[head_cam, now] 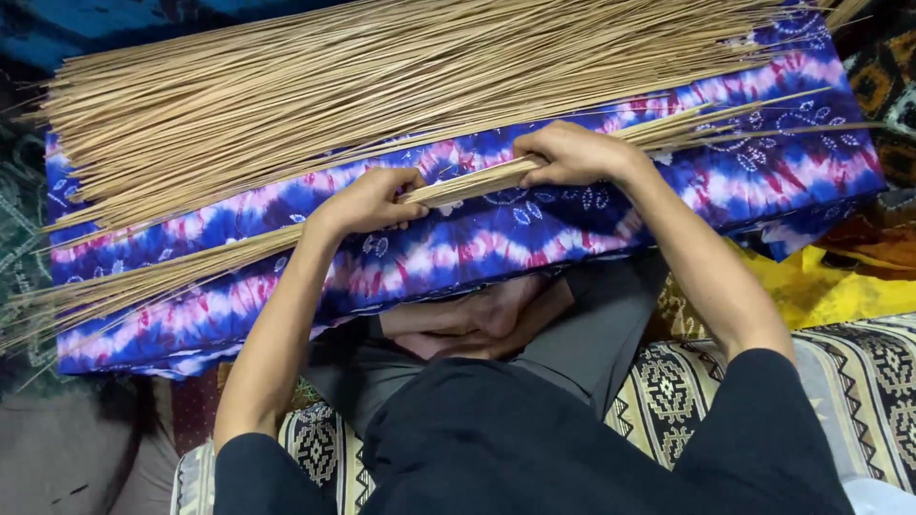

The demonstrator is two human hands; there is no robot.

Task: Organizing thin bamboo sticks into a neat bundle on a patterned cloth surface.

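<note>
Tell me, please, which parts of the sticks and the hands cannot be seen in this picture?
- Head view: the large stick pile is cut off by the top edge and right corner.
- The bundle is covered where the left hand and right hand grip it.
- Both palms face down, hidden.
- The tie-dye cloth hides whatever supports it.

the thin sticks [286,95] filling the upper half of the frame are pale tan. under them the cloth [534,238] is deep blue with wavy bands of white, pink and purple. the trousers [592,334] at centre are dark grey and the sleeves [763,401] black. the mat [859,381] at lower right has black-and-cream geometric motifs, and a yellow cloth [821,286] shows at the right edge.
</note>
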